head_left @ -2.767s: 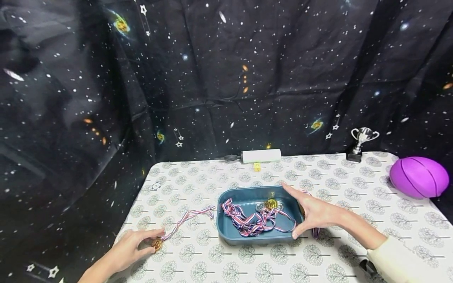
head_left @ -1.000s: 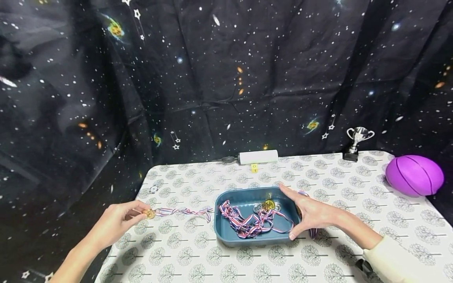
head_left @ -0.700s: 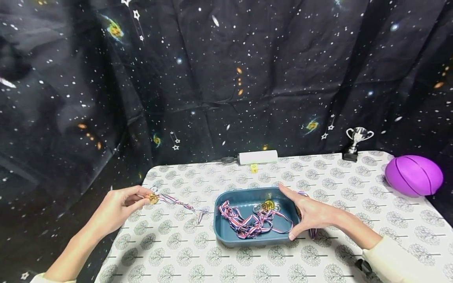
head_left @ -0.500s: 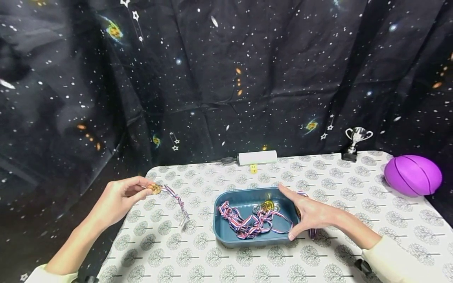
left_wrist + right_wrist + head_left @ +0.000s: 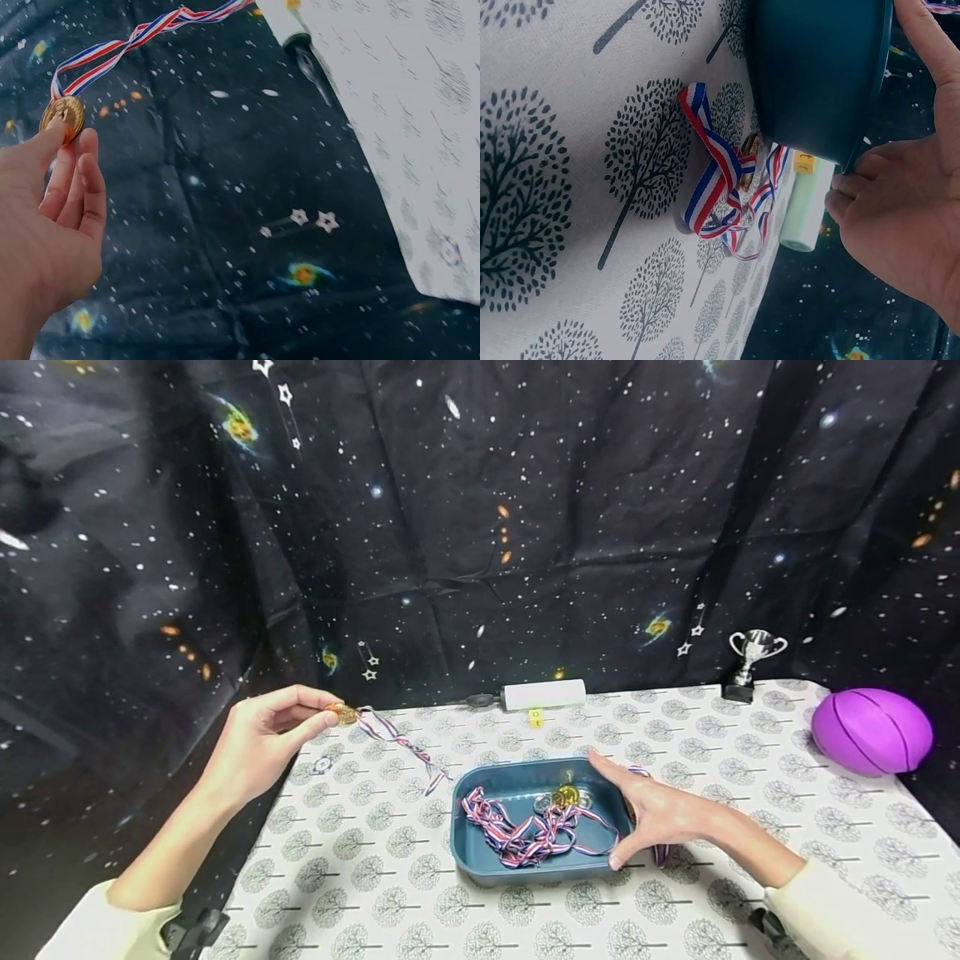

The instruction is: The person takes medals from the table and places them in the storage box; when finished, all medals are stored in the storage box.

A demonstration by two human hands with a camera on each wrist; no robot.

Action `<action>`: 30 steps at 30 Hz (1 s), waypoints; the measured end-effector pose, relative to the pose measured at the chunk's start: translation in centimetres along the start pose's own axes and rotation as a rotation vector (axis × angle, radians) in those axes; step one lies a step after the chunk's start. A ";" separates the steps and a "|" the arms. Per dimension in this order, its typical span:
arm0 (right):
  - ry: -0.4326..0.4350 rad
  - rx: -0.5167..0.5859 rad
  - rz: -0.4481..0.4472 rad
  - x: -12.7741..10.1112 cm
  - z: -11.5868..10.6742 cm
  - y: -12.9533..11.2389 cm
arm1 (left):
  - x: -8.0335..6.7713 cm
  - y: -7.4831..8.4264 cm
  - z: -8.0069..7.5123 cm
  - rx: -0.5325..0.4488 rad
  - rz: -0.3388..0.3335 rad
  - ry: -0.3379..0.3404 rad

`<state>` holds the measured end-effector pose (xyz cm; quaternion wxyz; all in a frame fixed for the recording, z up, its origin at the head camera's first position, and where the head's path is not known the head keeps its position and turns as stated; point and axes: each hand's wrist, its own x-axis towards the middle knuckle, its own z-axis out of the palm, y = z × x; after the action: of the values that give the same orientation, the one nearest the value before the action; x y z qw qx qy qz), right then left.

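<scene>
— What has the left hand got?

— A round gold medal, a flat shiny disc, pinched between thumb tip and forefinger. The other fingers curl loosely beneath it. It is held up in the air over the table's left edge. From the disc a woven ribbon, striped red, white and blue, trails away from the fingertips down toward the tray, its twisted end hanging just short of the rim.

— And the right hand?

— Spread against the right end of the tray, fingers straight and apart. The forefinger lies along the far corner and the thumb along the near corner, so the palm presses the wall rather than gripping it.

— What is the tray like?

— One tray, smooth teal plastic, rectangular with rounded corners and a shallow wall. Inside is a tangle of the same striped ribbon with several discs; I make out one gold and perhaps two silver, though the heap is too knotted to count surely.

— Anything under that palm?

— One more medal, seen from the right wrist: a dull gold edge and looped ribbon lying on the cloth, just beside the tray's outer wall, by the heel of the hand.

— The cloth?

— A pale tablecloth with a matte weave, printed with rows of grey trees.
</scene>
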<state>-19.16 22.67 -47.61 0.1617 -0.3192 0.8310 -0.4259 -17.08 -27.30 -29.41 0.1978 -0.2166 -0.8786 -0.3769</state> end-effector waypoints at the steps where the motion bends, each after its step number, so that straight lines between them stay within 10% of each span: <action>1: -0.001 0.000 -0.001 0.0 0.0 0.0 | 0.2 0.4 0.1 -0.025 -0.001 0.006; 16: -0.007 -0.007 0.002 0.1 -0.1 -0.1 | 2.7 3.7 3.0 -0.359 -0.042 0.024; 30: -0.013 -0.017 0.011 0.2 -0.1 -0.2 | 4.0 3.6 7.0 -0.373 -0.033 0.001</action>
<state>-19.33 22.55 -47.40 0.1669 -0.3187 0.8352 -0.4159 -19.80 -18.85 -29.73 0.1483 -0.2349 -0.7969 -0.5364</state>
